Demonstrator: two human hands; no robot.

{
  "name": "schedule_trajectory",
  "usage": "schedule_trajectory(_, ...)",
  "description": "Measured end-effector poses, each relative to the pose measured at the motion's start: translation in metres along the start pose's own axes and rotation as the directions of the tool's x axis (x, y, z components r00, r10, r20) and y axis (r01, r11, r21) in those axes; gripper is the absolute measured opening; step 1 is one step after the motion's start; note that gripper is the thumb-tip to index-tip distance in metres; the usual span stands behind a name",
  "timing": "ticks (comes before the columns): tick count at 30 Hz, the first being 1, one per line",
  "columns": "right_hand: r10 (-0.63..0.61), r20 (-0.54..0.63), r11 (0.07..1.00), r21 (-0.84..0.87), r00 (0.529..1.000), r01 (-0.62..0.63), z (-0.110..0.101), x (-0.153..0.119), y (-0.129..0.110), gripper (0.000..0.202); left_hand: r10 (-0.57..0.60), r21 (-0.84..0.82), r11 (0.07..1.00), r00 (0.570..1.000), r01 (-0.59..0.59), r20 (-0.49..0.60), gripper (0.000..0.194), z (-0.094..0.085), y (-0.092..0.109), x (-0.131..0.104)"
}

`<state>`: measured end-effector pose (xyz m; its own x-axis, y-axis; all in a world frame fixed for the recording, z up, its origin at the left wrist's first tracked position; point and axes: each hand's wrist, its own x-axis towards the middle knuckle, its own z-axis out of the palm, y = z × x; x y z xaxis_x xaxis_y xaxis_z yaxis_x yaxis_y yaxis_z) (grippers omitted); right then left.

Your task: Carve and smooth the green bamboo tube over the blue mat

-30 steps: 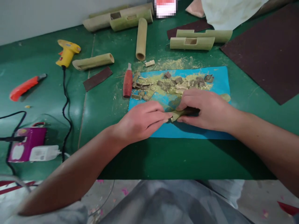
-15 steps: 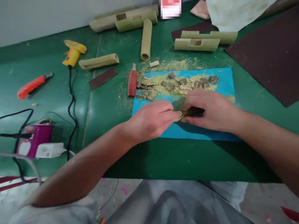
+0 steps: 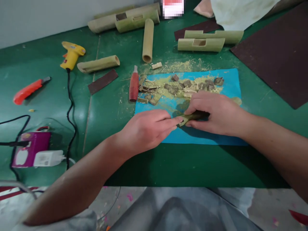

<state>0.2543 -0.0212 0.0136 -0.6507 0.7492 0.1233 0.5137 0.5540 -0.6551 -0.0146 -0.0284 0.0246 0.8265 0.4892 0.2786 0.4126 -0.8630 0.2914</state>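
Observation:
Over the blue sheet (image 3: pixel 154 137), my right hand (image 3: pixel 211 112) wraps round a piece of bamboo tube (image 3: pixel 186 119), thumb below and fingers above. My left hand (image 3: pixel 149 130) is closed at the tube's left end, its fingertips against it. Whatever lies inside those left fingers is hidden. Just behind both hands are several small dark bamboo chips (image 3: pixel 173 89) and greenish shavings on the sheet. A red-handled carving knife (image 3: pixel 134 85) lies at the sheet's upper left corner.
Cut bamboo tubes (image 3: pixel 201 45) lie at the back. Left are a yellow glue gun (image 3: pixel 72 54) with a black cord, an orange-handled cutter (image 3: pixel 28 92) and a purple power box (image 3: pixel 36 149) with a white plug. A dark brown sheet (image 3: pixel 276 57) covers the right side.
My left hand has slid left along the bamboo, baring more of its end. The right hand keeps its grip in nearly the same place. The whole view has shifted slightly.

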Motion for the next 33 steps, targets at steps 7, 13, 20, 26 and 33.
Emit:
schedule_trajectory(7,-0.037,0.002,0.997,-0.067,0.999,0.037,-0.001,0.004,0.004,0.018,-0.035,-0.043,0.998,0.999,0.034,-0.032,0.030,0.003,-0.002,-0.003)
schedule_trajectory(13,-0.119,-0.049,0.961,-0.255,0.992,0.103,0.003,0.003,-0.002,0.017,-0.020,-0.034,0.999,0.991,0.016,-0.134,0.027,0.010,-0.007,-0.001)
schedule_trajectory(20,-0.129,-0.140,0.990,-0.083,0.982,0.118,0.007,0.001,0.003,0.012,-0.044,-0.061,0.998,0.986,0.035,-0.163,0.024,0.008,-0.003,-0.001)
schedule_trajectory(26,-0.055,-0.097,0.998,-0.042,0.994,0.051,0.004,0.005,0.006,0.014,-0.071,-0.115,0.992,0.987,0.054,-0.147,0.024,0.010,-0.006,0.005)
schedule_trajectory(33,-0.080,-0.109,0.997,-0.022,0.991,0.078,0.002,0.007,0.007,0.017,-0.077,-0.184,0.982,0.985,0.048,-0.154,0.023,0.013,-0.010,0.008)
